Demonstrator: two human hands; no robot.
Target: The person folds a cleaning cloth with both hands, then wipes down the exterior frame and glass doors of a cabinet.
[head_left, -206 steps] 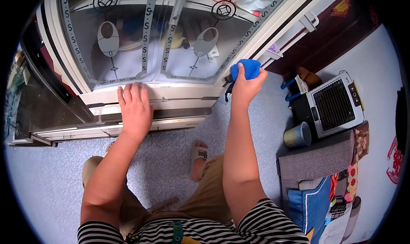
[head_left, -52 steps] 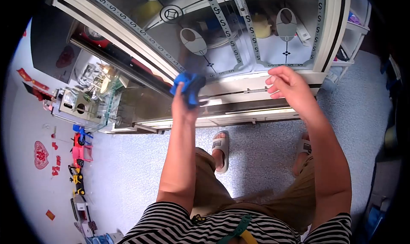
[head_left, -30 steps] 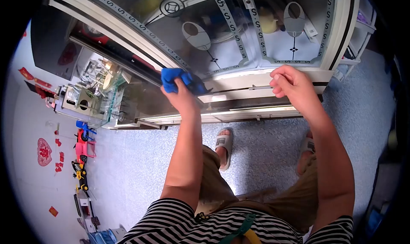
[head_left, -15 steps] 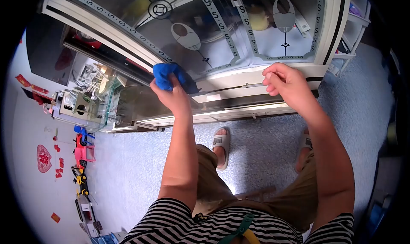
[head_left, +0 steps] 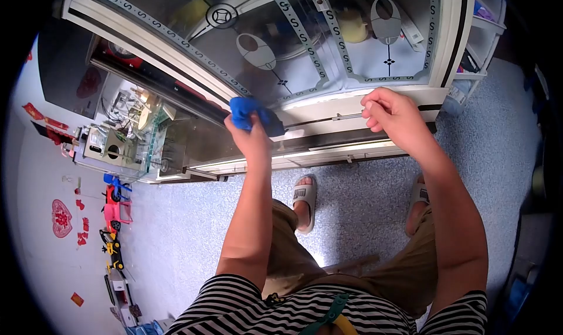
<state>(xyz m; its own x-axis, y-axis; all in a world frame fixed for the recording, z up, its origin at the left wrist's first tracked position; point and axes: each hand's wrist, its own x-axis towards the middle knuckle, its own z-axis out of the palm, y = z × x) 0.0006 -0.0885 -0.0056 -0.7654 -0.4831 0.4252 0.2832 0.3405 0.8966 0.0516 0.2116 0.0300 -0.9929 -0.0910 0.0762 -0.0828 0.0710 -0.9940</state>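
My left hand (head_left: 251, 140) is closed around a bunched blue cloth (head_left: 249, 113). The cloth lies against the lower frame of a cream cabinet (head_left: 316, 107), just under its patterned glass door (head_left: 234, 71). My right hand (head_left: 392, 115) has its fingers curled in, thumb near the index finger, in front of the drawer strip. Beside its fingertips is a slim metal drawer handle (head_left: 347, 117), whose right end disappears behind the fingers. Whether the fingers grip that handle or anything else is hidden.
Behind the glass stands a pale yellow jug (head_left: 353, 27). A white shelf rack (head_left: 484, 48) is right of the cabinet. Cables and small items crowd a glass-topped stand (head_left: 149, 138) on the left. Toy vehicles (head_left: 112, 247) line the wall. My sandalled feet (head_left: 304, 203) are on the speckled floor.
My left hand and the blue cloth have moved right and slightly down along the cabinet's lower frame. My right hand stays in nearly the same place by the handle.
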